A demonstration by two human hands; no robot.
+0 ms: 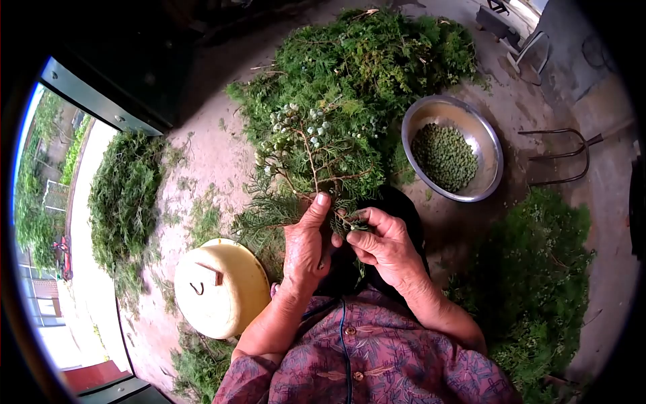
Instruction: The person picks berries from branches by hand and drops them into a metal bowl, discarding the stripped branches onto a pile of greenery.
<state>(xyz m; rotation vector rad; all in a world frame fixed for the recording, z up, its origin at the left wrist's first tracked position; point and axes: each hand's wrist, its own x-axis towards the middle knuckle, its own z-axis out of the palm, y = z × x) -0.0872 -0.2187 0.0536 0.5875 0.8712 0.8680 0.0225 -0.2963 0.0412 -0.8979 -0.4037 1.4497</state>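
My left hand (307, 239) is closed around the stem of a green conifer branch (311, 151), its thumb lying along the stem. Pale blue-green cones cluster at the branch's upper end. Close beside it on the right, my right hand (385, 246) pinches a small sprig at the branch's lower side, thumb against fingers. To the upper right stands a metal bowl (494, 158), partly filled with small green cones (444, 156).
A large heap of cut branches (377, 60) lies ahead. More greenery is piled at the left (124, 195) and lower right (531, 283). An upturned yellow basin (219, 289) is at lower left. A metal fork (585, 158) lies at the right.
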